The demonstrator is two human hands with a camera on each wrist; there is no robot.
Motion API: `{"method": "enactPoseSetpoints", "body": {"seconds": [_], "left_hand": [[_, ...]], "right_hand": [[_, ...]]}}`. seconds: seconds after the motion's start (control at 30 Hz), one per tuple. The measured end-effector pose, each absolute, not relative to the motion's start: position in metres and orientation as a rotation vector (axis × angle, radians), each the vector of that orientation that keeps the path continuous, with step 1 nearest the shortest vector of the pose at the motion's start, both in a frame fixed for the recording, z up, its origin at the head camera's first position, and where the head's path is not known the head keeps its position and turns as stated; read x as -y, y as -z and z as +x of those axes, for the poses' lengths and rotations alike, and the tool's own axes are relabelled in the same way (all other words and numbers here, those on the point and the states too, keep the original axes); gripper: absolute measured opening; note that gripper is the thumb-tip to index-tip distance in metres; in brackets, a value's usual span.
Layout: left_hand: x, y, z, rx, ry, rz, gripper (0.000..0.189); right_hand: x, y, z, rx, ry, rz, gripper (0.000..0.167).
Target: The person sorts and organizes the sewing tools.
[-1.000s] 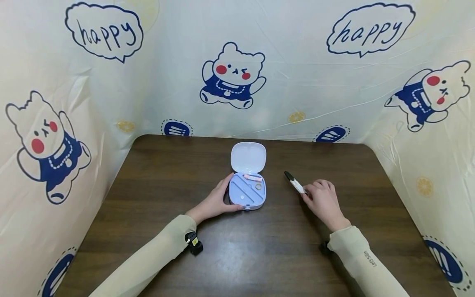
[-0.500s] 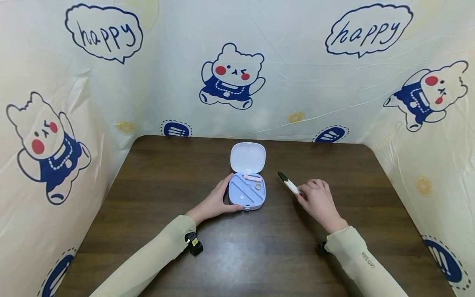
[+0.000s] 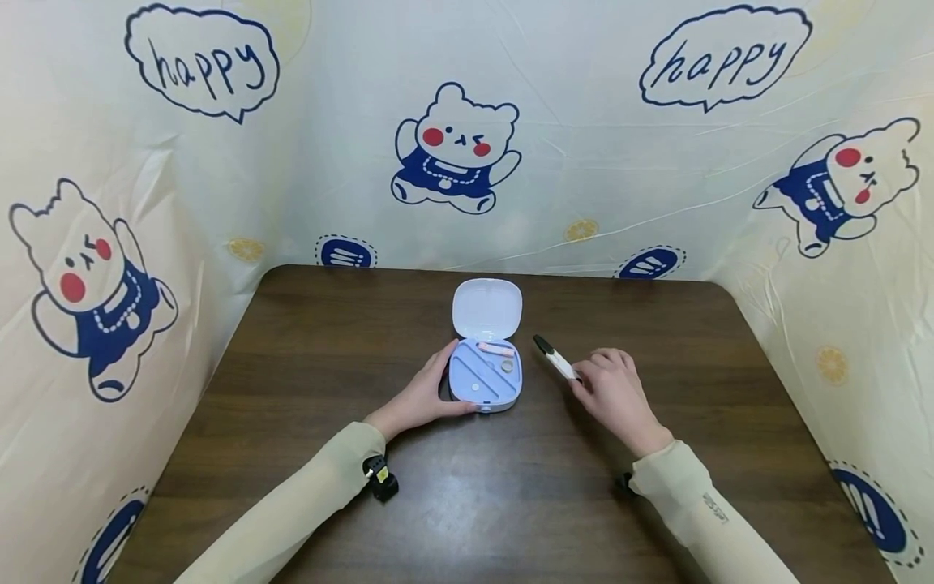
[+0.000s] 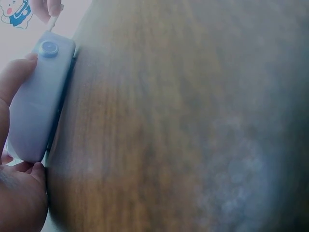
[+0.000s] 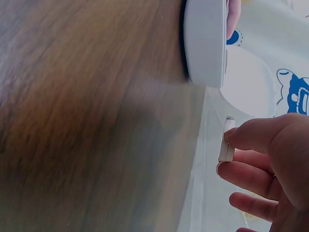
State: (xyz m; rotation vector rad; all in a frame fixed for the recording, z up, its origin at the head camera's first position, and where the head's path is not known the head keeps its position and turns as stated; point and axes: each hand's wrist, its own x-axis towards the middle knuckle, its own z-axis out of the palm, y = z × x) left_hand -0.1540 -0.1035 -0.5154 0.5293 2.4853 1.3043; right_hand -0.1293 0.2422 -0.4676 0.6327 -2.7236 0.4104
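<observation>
A light blue lidded box [image 3: 464, 380] stands on the table with its lid [image 3: 487, 308] raised at the back. Diagonal dividers split its inside, where a small pink-and-white stick [image 3: 497, 349] and a ring-shaped piece [image 3: 507, 367] lie. My left hand [image 3: 417, 399] holds the box by its left side, thumb at the front near the round button [image 4: 49, 49] and fingers round the far side. To the right of the box, my right hand [image 3: 616, 397] pinches a white marker pen [image 3: 560, 362] with a black end, which points up and left toward the box.
The brown wooden table [image 3: 328, 324] carries the box near its back edge. A patterned cloth [image 3: 554, 162] hangs behind and along both sides. A black wrist camera [image 3: 383, 480] sits under the left sleeve.
My right hand has moved left with the marker pen, bringing its black end closer to the box. The left hand and the box have stayed in place.
</observation>
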Motion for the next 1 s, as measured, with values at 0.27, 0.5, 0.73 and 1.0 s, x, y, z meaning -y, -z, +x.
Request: {"method": "enactPoseSetpoints", "body": {"seconds": [0.27,0.5,0.73,1.0], "left_hand": [[0.105,0.517,-0.157,-2.482,-1.3,0.527,0.121],[0.104,0.515,-0.157,-2.482,-1.294,0.539,0.121],[0.104,0.515,-0.157,-2.485,-1.299,0.557,0.12],[0.105,0.518,-0.156,-2.478,-1.298,0.529,0.121]], "right_hand": [[-0.231,0.464,-0.132,2.723,-0.406,0.656,0.014],[-0.22,0.461,-0.133,2.744,-0.437,0.663,0.014],[-0.21,0.461,-0.133,2.72,-0.438,0.703,0.013],[-0.2,0.462,-0.132,2.734,-0.451,0.739,0.011]]}}
